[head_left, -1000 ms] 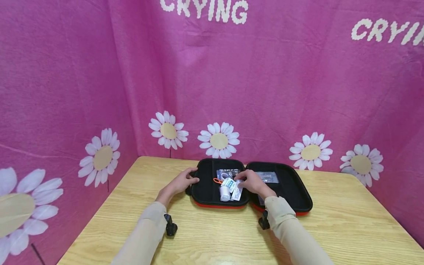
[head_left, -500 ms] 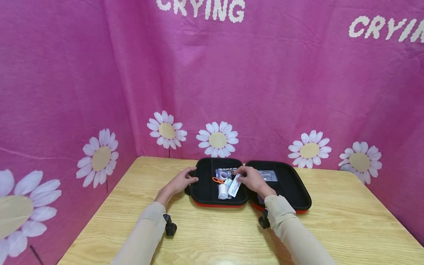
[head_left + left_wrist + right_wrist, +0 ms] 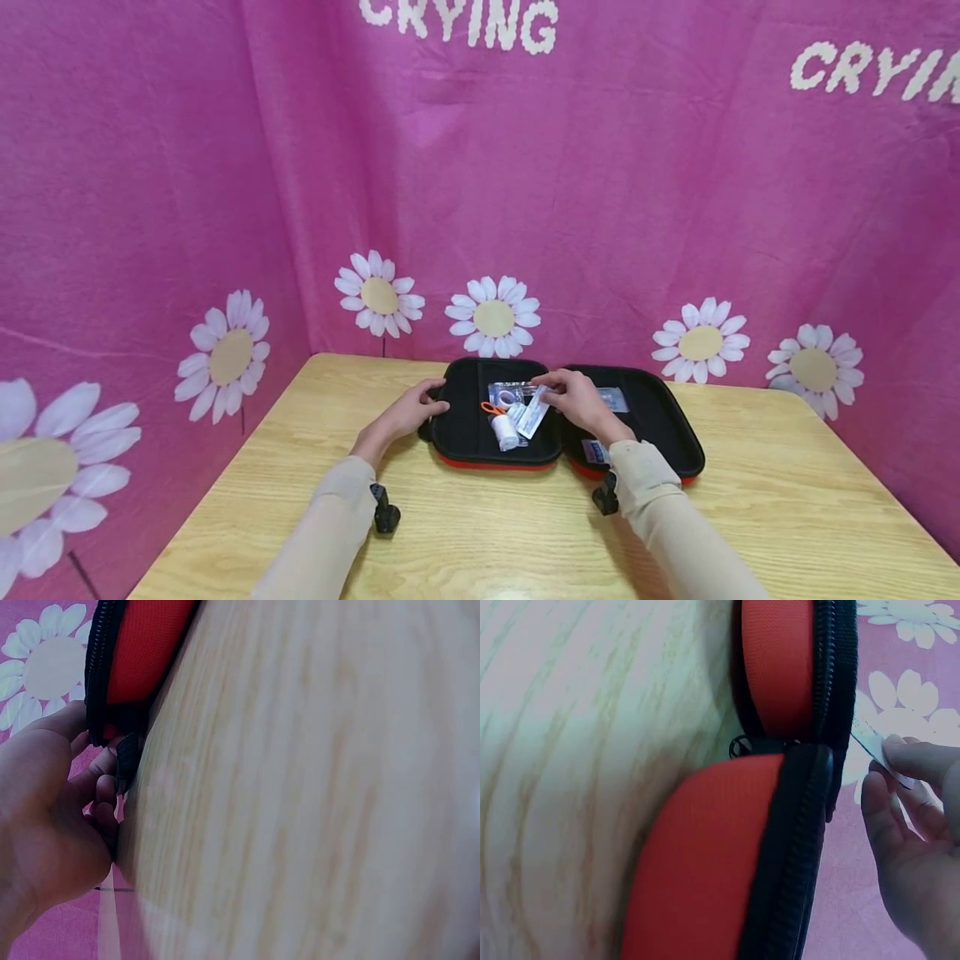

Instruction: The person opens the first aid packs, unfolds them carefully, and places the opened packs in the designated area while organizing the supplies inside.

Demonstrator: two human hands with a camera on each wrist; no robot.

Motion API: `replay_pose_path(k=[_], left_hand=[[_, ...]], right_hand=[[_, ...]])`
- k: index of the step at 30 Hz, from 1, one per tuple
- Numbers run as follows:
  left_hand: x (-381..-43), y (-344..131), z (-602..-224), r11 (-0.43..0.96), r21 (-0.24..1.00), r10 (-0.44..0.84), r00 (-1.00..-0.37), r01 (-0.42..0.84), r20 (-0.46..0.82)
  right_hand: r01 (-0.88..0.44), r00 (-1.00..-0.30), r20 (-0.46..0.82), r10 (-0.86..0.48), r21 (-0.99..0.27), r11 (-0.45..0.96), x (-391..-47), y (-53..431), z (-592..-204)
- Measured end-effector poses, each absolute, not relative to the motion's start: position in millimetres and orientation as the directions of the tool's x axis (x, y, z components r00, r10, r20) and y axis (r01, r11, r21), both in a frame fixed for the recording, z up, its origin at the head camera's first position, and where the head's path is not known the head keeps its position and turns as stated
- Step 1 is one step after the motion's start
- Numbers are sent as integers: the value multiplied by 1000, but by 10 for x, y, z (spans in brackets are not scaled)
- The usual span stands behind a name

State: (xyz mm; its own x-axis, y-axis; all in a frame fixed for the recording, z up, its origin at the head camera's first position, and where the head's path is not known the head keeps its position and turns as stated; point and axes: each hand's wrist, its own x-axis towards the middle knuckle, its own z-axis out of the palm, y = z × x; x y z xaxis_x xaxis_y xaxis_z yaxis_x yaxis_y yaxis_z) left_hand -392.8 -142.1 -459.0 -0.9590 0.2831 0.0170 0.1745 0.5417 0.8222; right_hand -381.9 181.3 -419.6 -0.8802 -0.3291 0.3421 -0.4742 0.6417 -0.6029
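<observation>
A red-and-black zip case [image 3: 459, 442] lies unfolded on the table. My left hand [image 3: 408, 410] holds its left side. In the left wrist view the left thumb lies at the zippered rim and the fingers curl by a black strap [image 3: 127, 761]. My right hand [image 3: 581, 402] pinches a flat white packet [image 3: 533, 414] by its upper end, above the left half of the case. Beneath and beside the packet sit a white roll [image 3: 505, 433], orange-handled scissors [image 3: 492, 408] and a ring-shaped tape roll [image 3: 507, 398]. The right wrist view shows the packet [image 3: 870, 740] between thumb and fingers.
In the case's right half are a clear plastic packet [image 3: 613, 400] and a small blue-and-white packet [image 3: 596, 452]. The wooden table [image 3: 480, 533] extends in front. Behind it hangs a pink curtain [image 3: 600, 208] with daisies.
The right hand pulled the white packet up slightly and tilted it, then shifted a little right. The white roll tipped. The left hand stayed at the case's side.
</observation>
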Motion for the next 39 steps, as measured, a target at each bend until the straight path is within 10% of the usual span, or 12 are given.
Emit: replay_pose_path(k=[39], left_hand=[[-3930, -1422, -4631, 534, 825, 276, -960, 185, 37]], right_hand=[[-377, -921, 380, -92, -801, 466, -3625, 2832, -4099]])
